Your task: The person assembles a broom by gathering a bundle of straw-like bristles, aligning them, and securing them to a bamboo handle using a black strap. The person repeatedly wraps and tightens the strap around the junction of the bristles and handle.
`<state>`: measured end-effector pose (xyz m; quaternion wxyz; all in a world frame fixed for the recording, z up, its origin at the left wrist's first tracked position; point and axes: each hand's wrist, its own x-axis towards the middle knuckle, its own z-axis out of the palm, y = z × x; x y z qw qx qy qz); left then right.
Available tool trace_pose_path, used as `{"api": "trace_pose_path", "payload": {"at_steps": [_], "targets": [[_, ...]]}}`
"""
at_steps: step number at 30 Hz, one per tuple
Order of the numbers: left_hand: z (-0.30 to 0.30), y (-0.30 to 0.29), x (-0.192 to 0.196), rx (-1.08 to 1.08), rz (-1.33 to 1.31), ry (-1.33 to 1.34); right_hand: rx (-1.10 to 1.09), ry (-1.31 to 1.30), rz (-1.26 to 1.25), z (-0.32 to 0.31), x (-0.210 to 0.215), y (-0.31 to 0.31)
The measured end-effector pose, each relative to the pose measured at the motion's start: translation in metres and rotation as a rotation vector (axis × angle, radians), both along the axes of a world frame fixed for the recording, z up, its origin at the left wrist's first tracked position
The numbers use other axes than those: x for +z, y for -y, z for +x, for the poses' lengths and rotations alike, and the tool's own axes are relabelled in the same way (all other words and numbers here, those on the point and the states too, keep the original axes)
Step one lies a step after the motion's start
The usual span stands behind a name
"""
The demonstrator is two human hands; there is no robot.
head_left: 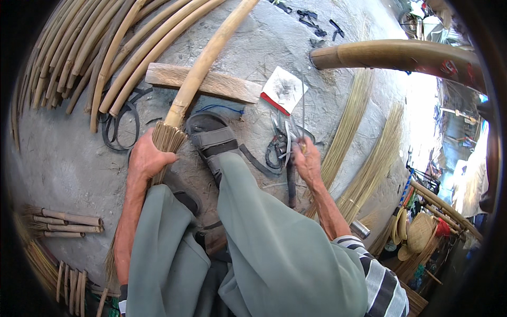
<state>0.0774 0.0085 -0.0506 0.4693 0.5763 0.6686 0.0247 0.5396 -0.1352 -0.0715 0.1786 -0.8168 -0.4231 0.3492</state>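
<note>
1. The left hand [147, 158] is wrapping tight around a bundle of thin straw [168, 138] where it is meeting the end of a thick bamboo pole [203, 61], so the broom head appears to be seated on its handle already.
2. The right hand [307, 161] is pinching a thin metal wire [302, 113] that is rising upward from the fingertips; no wire is showing around the bundle yet, so the binding seems to be still ahead.
3. The pole is lying across a flat wooden board [222, 84], with a sandalled foot [211, 140] sitting just beside the bundle.
4. Dark-handled pliers or cutters [277, 142] are lying on the concrete floor [68, 153] near the right hand, untouched.
5. A small square package [285, 90], white with 1 red edge and a grey smudged picture, is lying just beyond the board.
6. Loose straw sheaves [348, 127] and stacked bamboo poles [79, 47] are waiting around, suggesting more brooms remain.
7. 3 short finished-looking bundles [66, 222] are resting at the left.
</note>
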Motion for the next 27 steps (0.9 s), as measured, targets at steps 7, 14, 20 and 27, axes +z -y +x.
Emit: {"api": "trace_pose_path", "payload": {"at_steps": [7, 14, 20, 27], "targets": [[-0.002, 0.000, -0.004, -0.001, 0.008, 0.026, -0.093, 0.313, -0.054, 0.119, -0.087, 0.043], [0.016, 0.008, 0.015, 0.009, 0.007, -0.259, 0.312, 0.826, -0.149, 0.107, -0.047, 0.010], [0.031, 0.009, 0.033, -0.005, 0.001, -0.322, 0.830, 0.322, 0.355, -0.085, 0.045, -0.084], [0.038, 0.012, 0.045, 0.026, 0.000, -0.323, 1.516, 0.400, 0.564, -0.253, 0.042, -0.195]]}}
